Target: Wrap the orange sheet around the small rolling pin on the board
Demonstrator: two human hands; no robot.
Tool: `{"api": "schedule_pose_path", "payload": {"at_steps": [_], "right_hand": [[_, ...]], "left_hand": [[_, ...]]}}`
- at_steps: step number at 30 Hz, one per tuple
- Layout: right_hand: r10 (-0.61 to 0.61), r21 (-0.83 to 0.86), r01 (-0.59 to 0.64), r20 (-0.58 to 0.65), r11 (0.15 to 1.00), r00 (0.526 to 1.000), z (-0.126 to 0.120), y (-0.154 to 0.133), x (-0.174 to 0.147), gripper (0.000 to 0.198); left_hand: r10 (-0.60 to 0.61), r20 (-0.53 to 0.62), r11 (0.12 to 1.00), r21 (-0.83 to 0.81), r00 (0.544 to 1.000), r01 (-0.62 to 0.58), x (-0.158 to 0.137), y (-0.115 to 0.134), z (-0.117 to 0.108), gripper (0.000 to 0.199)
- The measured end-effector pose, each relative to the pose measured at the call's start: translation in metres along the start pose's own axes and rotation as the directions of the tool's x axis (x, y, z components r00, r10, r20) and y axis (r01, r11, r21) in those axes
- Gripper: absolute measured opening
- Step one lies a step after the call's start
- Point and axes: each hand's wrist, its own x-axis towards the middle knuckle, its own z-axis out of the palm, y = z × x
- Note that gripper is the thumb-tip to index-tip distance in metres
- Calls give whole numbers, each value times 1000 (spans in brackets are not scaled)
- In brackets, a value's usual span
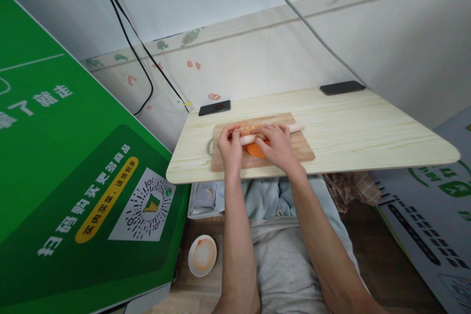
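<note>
A pale rolling pin point(296, 128) lies slantwise over a wooden cutting board point(303, 149), its right end sticking out past my right hand. My left hand point(230, 146) has its thumb and fingers closed at the pin's left end. My right hand point(276, 144) is bent over the pin's middle, fingers on the far side and thumb on the near side. Just below the pin, partly under my right hand, is a flat orange piece point(256, 150) that looks like dough. Orange-tinted smears and bits show on the board beyond my fingers.
The board rests on a light wood-grain table point(368, 132). One dark phone point(214, 108) lies behind the board, another phone point(342, 88) at the back right. A green printed panel point(91, 171) stands at left. A white bowl point(202, 255) with orange residue is below the table.
</note>
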Motion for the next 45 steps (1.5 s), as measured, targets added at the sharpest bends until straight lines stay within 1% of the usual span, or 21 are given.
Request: {"api": "schedule_pose_path", "payload": {"at_steps": [9,17,22,26,34,40,45], "right_hand": [[-5,20,5,-11,1000,1000,1,2,0,30],[-5,-27,5,10,1000,1000,0,0,0,33],[-1,4,1,-8,1000,1000,1,0,0,32],[5,-4,-5,-29,1000,1000,2,1,-1,30],[-21,26,22,-36,999,999,2,3,0,33],[-5,2,5,-23,1000,1000,2,1,1,28],[18,-10,-18,-26,1000,999,1,-1,1,23]], "left_hand": [[0,-3,1000,17,1000,0,0,1,0,15],[17,-9,1000,9,1000,-17,0,2,0,15],[12,-3,1000,1,1000,-12,0,1,0,15],[-1,-7,1000,-2,1000,1,0,1,1,15],[5,-7,1000,4,1000,-5,1,6,1,14],[-18,-13,999,26,1000,18,1,3,2,15],[-26,-6,1000,5,1000,26,1,1,2,16]]}}
